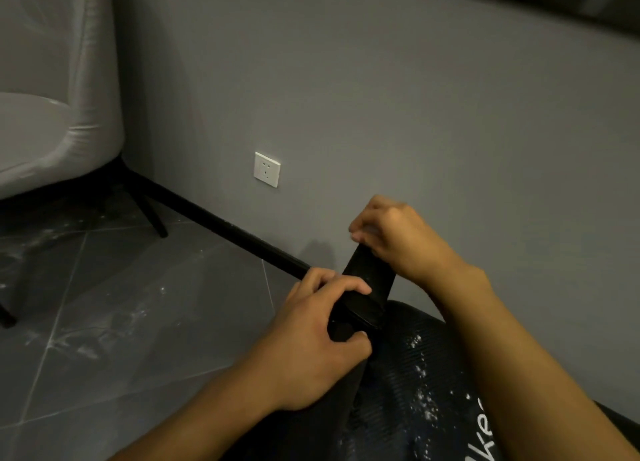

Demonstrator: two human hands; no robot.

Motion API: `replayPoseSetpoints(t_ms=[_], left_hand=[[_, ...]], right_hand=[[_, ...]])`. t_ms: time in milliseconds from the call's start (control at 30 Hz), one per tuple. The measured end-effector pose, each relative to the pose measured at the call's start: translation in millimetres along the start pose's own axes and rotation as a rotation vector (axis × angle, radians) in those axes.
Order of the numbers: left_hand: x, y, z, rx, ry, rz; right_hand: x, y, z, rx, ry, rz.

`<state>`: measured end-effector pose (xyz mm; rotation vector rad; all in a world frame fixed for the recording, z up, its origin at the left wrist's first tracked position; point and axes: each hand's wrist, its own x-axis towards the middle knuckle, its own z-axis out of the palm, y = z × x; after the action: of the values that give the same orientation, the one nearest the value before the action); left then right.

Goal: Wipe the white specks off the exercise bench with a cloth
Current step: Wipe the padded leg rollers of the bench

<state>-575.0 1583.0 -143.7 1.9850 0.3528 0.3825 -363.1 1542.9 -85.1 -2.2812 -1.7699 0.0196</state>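
A black exercise bench (412, 374) with a ribbed pad fills the lower right; white specks (420, 367) are scattered over its top, beside white lettering. A black cloth (367, 284) is stretched above the bench's far end between both hands. My left hand (311, 339) grips its lower end, fingers curled round it. My right hand (391, 235) pinches its upper end near the wall.
A grey wall with a white socket (266, 169) rises right behind the bench, with a black skirting (221, 225) along its foot. A pale upholstered chair (52, 114) on black legs stands at the left. The dark tiled floor (121, 304) carries white dust.
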Motion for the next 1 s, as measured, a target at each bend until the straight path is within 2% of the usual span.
replayPoseSetpoints(t_ms=[100,233,300,433,500,567,633,700,767,867,933,1000], left_hand=[[-1,1,-1,0.001,-0.003,0.005],[0,1,0,0.02,0.019,0.02],[0,1,0,0.015,0.018,0.018],[-1,1,-1,0.014,0.001,0.001],[-1,2,-1,0.017,-0.007,-0.001],[0,3,-2,0.021,-0.01,0.006],[0,3,-1,0.023,0.003,0.023],[-1,2,-2,0.016,0.007,0.026],[-1,1,-2,0.016,-0.004,0.017],[0,2,-1,0.019,0.008,0.023],[0,3,0,0.017,0.029,0.03],[-1,3,0,0.018,0.039,0.034]], right_hand=[[-6,-3,9,0.009,0.016,-0.034],[-47,-17,0,0.225,-0.061,-0.16],[-46,-10,-5,0.282,-0.051,-0.135],[-12,10,1,0.054,0.134,0.051],[-5,2,6,-0.024,0.082,0.07],[-11,-14,5,-0.028,-0.017,-0.037],[-22,-26,-6,0.063,-0.135,-0.129],[-25,-27,-18,0.199,-0.235,-0.101],[-22,-15,-19,0.264,-0.157,0.013],[-22,-2,-5,0.14,0.099,0.094],[-32,-5,4,0.119,0.087,0.036],[-47,-10,3,0.233,0.028,-0.033]])
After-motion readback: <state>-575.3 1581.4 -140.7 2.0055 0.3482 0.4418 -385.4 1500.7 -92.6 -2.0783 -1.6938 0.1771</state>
